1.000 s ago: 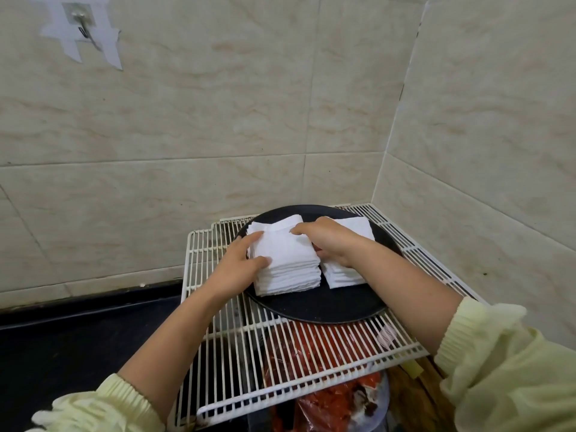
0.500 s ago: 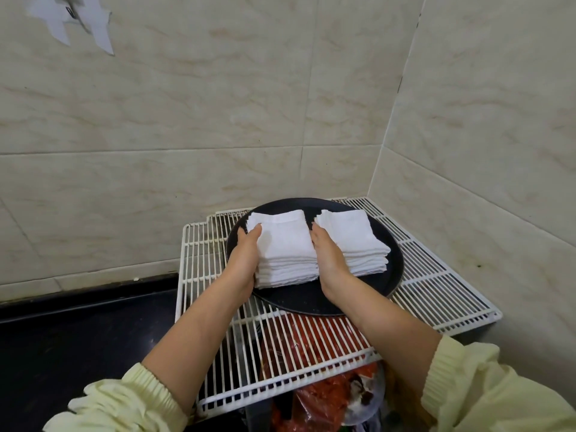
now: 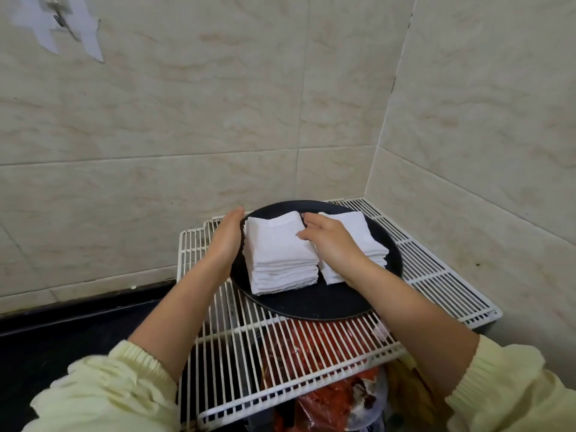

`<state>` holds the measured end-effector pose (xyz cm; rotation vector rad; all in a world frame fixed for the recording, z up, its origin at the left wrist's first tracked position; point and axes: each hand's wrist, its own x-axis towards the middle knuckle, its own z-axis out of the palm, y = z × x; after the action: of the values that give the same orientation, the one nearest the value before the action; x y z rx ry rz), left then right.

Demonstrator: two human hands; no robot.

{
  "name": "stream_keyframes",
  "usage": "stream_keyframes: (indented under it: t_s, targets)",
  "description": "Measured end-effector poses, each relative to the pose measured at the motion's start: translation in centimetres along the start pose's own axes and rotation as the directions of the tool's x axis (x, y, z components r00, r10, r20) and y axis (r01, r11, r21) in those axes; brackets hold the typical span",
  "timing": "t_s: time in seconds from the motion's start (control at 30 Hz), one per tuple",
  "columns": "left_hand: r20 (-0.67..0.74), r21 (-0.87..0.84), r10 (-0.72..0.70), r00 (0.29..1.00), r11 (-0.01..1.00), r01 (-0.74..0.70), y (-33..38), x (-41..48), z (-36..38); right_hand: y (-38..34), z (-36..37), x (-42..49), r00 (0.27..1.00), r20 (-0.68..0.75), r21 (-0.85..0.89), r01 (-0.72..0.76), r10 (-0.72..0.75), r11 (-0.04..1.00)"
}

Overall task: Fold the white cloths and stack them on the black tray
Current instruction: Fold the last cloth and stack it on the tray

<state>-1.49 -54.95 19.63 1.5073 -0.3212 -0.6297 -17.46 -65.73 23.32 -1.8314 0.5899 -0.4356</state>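
**Two stacks of white cloths on the black tray, squaring them up**

I'm in a corner of beige marbled wall tiles. A metal hook is stuck up high on the left with white tape. A white wire rack sits in the corner, with a black desk running off to its left and a red plastic bag underneath.

The round black tray is on the rack. It holds two piles of folded cloths side by side, the left stack and the right stack. Both are roughly square, so there's no real long axis. The layered edges face me and the sides run away toward the wall.

My left hand is flat, fingers straight and together, pressed against the left side of the left stack. My right hand is loosely spread and rests on the right stack, with its thumb touching the top of the left one.
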Motion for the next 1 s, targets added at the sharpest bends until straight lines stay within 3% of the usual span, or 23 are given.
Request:
stream_keyframes:
  t_s: [0.1, 0.2, 0.37, 0.57, 0.67, 0.87, 1.0]
  targets:
    - [0.106, 0.152, 0.024, 0.994, 0.988, -0.040, 1.3, 1.7, -0.2, -0.3, -1.3, -0.8, 0.977, 0.120, -0.351, 0.209, -0.177, 0.913]
    - [0.194, 0.274, -0.037, 0.980, 0.961, -0.018, 2.1, 2.6, -0.4, 0.9, -1.5, -1.4, 0.920, 0.247, -0.687, 0.388, -0.304, 0.614]
    - [0.236, 0.325, -0.110, 0.966, 0.945, 0.029, 2.2, 3.6, 0.3, 1.7, -0.3, -1.5, 0.739, 0.387, -0.790, 0.574, -0.551, 0.216]
    - [0.250, 0.303, -0.099, 0.963, 0.953, 0.020, 1.4, 4.3, 0.6, 1.6, 1.6, -0.5, 0.625, 0.486, -0.784, 0.621, -0.611, 0.011]
    - [0.258, 0.297, -0.099, 0.961, 0.955, 0.019, 1.2, 4.4, 0.5, 1.4, 1.9, -0.2, 0.614, 0.508, -0.767, 0.642, -0.604, 0.009]
    - [0.260, 0.285, -0.091, 0.961, 0.958, 0.014, 1.3, 4.6, 0.2, 0.0, 1.4, -0.2, 0.726, 0.435, -0.743, 0.624, -0.533, 0.242]
    - [0.257, 0.285, -0.087, 0.962, 0.958, 0.010, 0.8, 4.7, -0.3, 0.4, 1.3, -0.6, 0.734, 0.467, -0.730, 0.635, -0.493, 0.253]
